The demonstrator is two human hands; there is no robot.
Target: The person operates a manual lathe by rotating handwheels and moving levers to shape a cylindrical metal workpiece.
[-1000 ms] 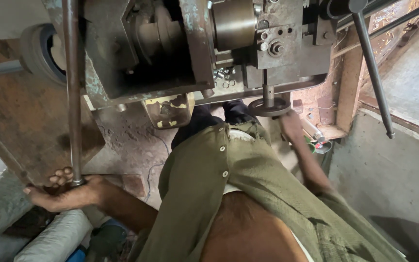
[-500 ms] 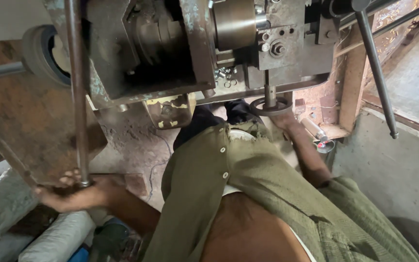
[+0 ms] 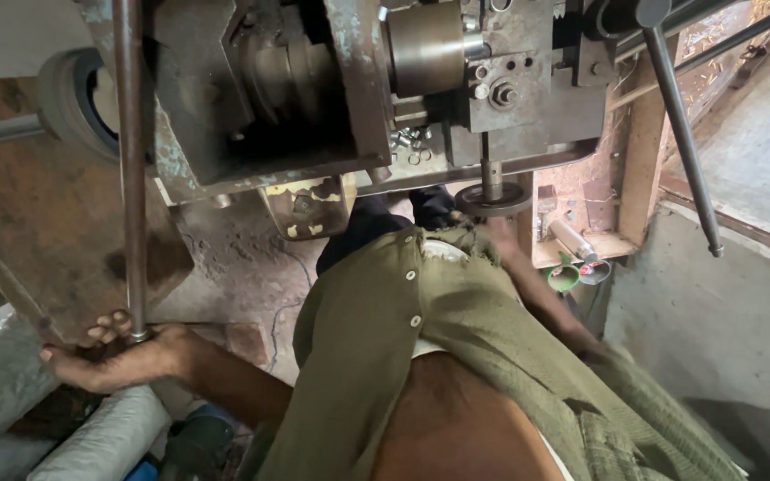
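Workshop, rusty machine [image 3: 358, 98] at 12 o'clock. Left hand [image 3: 113, 356] clamped round steel lever [image 3: 131, 169], stiff, heavy, grasped at bottom end. Right hand [image 3: 492, 233] at wheel [image 3: 492, 198], grip cannot tell.

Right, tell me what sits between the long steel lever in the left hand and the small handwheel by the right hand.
Head view: the machine's grey metal housing and a yellow-flecked plate beneath it.

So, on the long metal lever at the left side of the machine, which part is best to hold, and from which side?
Probably the lower end of the long metal lever, approached from the left and below. The bar is thin, round and nearly upright, so fingers wrap around it easily. The left hand grips there now; higher up it passes close to the machine body.
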